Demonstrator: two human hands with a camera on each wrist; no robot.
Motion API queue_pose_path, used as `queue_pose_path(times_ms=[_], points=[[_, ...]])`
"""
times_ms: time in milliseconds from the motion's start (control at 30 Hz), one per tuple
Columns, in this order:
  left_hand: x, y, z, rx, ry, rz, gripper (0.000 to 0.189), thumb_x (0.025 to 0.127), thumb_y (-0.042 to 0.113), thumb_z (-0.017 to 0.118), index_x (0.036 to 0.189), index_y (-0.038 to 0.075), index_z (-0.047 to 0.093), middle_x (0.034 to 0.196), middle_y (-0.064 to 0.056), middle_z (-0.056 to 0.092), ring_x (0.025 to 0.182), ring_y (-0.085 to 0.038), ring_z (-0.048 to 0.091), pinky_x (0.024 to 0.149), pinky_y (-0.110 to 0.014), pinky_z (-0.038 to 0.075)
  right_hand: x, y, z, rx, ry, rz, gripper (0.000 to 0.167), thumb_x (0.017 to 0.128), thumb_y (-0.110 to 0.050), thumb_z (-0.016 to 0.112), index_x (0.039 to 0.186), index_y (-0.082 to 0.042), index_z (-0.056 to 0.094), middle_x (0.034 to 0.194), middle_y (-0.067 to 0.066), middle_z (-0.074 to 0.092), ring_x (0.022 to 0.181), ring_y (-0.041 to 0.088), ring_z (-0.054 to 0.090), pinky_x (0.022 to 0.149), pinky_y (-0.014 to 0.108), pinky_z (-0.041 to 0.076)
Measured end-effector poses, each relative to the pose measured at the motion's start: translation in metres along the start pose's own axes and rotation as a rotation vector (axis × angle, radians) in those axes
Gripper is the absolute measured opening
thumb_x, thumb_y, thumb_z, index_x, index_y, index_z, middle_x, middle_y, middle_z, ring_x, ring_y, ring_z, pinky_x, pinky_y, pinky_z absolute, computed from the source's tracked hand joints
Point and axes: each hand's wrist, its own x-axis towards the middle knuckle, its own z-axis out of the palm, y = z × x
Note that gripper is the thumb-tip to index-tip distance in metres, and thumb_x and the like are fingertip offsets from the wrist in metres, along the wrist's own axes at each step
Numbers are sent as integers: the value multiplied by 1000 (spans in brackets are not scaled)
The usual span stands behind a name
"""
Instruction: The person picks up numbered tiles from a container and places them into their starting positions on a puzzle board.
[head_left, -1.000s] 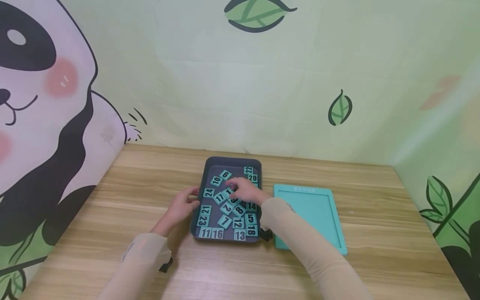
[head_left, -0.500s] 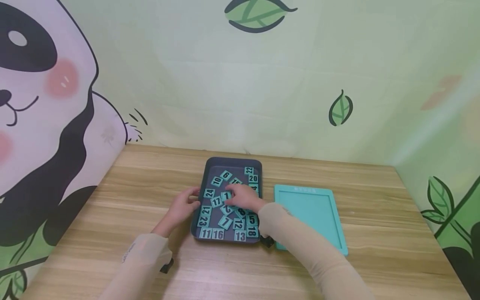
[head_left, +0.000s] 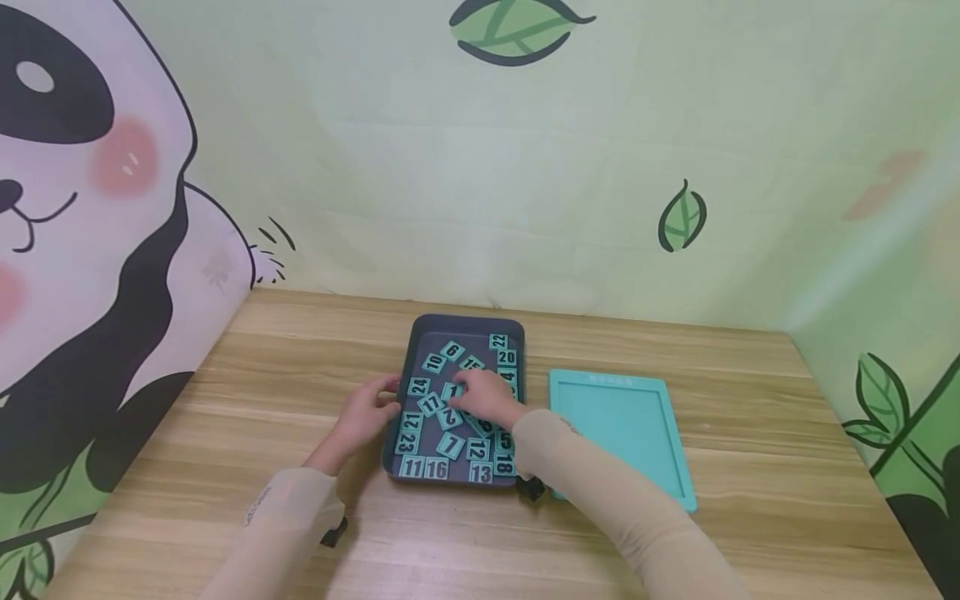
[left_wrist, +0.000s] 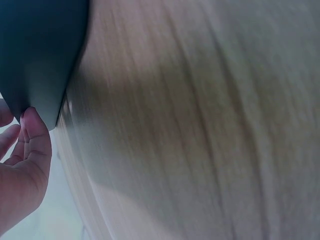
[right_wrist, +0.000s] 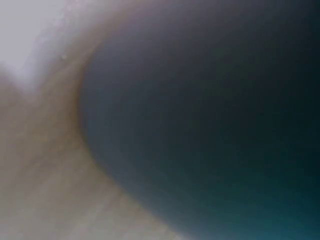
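A dark shallow tray (head_left: 463, 325) lies on the wooden table, holding several teal number tiles, among them the 7 tile (head_left: 451, 446) and the 17 tile (head_left: 431, 405). My left hand (head_left: 365, 417) is at the tray's left side, fingertips and thumb against its rim; the left wrist view has the thumb tip (left_wrist: 33, 117) on the outer wall. Over the middle of the tray, my right hand (head_left: 486, 396) reaches down among the tiles, thumb and forefinger spread apart around the 1 tile (head_left: 451, 390). Its palm hides tiles below. The right wrist view is mostly blurred dark tray.
A flat teal frame (head_left: 622, 425) with a raised border lies right of the tray, partly beneath the right sleeve (head_left: 600, 475). Behind the table (head_left: 337, 333) rises a printed backdrop (head_left: 375, 167). Along the tray's right wall sit more tiles, such as the 22 tile (head_left: 498, 342).
My right hand has drawn slightly nearer and down the tray, uncovering the 15 tile. Tiles 17, 1 and 2 have shifted and turned under the fingers. My left hand stays at the rim.
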Motion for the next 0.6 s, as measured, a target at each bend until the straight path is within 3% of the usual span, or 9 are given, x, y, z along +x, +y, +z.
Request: queue_pose_path(times_ms=[100, 167, 333, 433, 600], points=[[0, 0, 0, 3, 0, -3, 46, 87, 2, 48, 132, 5, 38, 125, -18, 47, 110, -37, 51, 88, -43, 46, 0, 0, 0, 2, 13, 0, 42, 81, -27, 61, 118, -9, 55, 74, -1, 60, 55, 9, 49, 53, 22, 41], [1, -1, 1, 4, -1, -6, 46, 87, 3, 47, 132, 5, 38, 126, -17, 47, 110, -36, 51, 88, -43, 46, -1, 0, 0, 8, 23, 2, 41, 81, -26, 61, 118, -8, 55, 87, 2, 64, 59, 11, 53, 58, 23, 44], [1, -2, 1, 0, -2, -6, 46, 88, 3, 46, 132, 6, 37, 127, -17, 46, 110, -37, 50, 89, -43, 46, -2, -1, 0, 9, 51, 20, 39, 82, -22, 59, 118, -7, 55, 121, 8, 56, 91, 18, 58, 80, 31, 48], [1, -3, 1, -3, -2, 2, 46, 88, 3, 46, 132, 6, 37, 127, -17, 46, 110, -37, 50, 89, -43, 46, -1, 0, 1, -2, 56, 30, 38, 82, -22, 59, 117, -6, 56, 122, 9, 55, 99, 19, 56, 83, 33, 48], [1, -4, 1, 0, 3, 15, 46, 87, 3, 47, 132, 5, 38, 126, -18, 46, 108, -36, 51, 88, -43, 46, 0, 2, 2, -12, 63, 28, 36, 81, -24, 61, 112, -6, 59, 115, 9, 57, 93, 17, 56, 79, 31, 49]])
